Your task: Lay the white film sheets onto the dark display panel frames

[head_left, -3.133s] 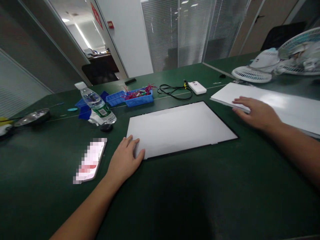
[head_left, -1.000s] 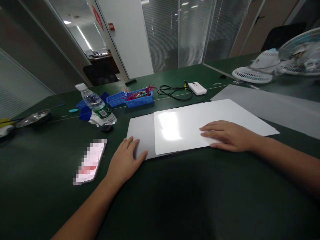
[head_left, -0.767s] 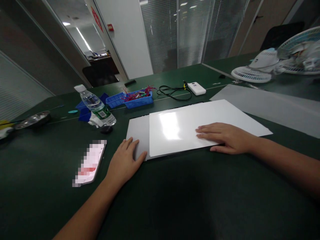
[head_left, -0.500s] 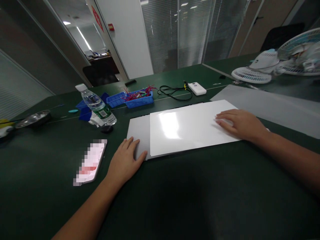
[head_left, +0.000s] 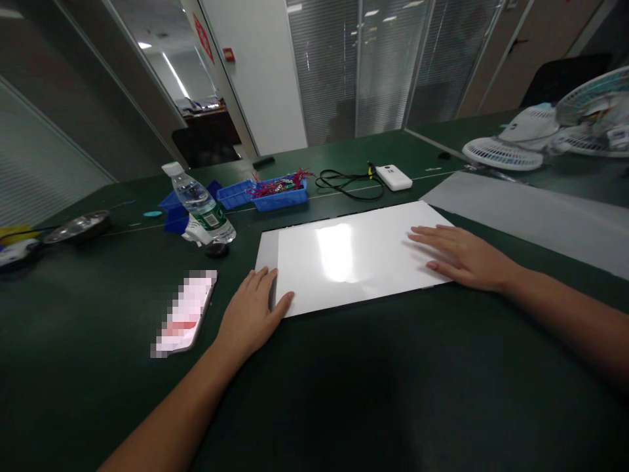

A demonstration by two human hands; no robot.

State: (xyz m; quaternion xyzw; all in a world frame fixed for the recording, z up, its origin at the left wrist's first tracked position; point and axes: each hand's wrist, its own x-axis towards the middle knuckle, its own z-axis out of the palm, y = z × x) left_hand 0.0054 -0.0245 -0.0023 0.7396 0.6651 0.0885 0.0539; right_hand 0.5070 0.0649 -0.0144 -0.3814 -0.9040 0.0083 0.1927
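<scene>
A glossy white sheet (head_left: 373,255) lies on top of a flat light-grey board (head_left: 266,252), whose strip shows along the sheet's left side. My left hand (head_left: 253,308) rests at the near left corner, fingers spread over the grey strip and the thumb by the sheet's edge. On the right end of the sheet lies my right hand (head_left: 466,257), its fingers stretched out flat towards the left. Neither hand grasps anything. The right corner of the sheet is hidden under the right hand.
Left of the board are a phone (head_left: 187,313), a water bottle (head_left: 204,206) and a black mouse (head_left: 217,250). Behind it are a blue tray (head_left: 280,200) of red-wired parts, a black cable (head_left: 351,187) and a white power bank (head_left: 394,177). A grey sheet (head_left: 535,213) and fan parts (head_left: 506,154) lie right.
The white sheet has slid left over the grey board, so the uncovered grey strip is narrower. My right hand has moved with it. The whole view has shifted slightly.
</scene>
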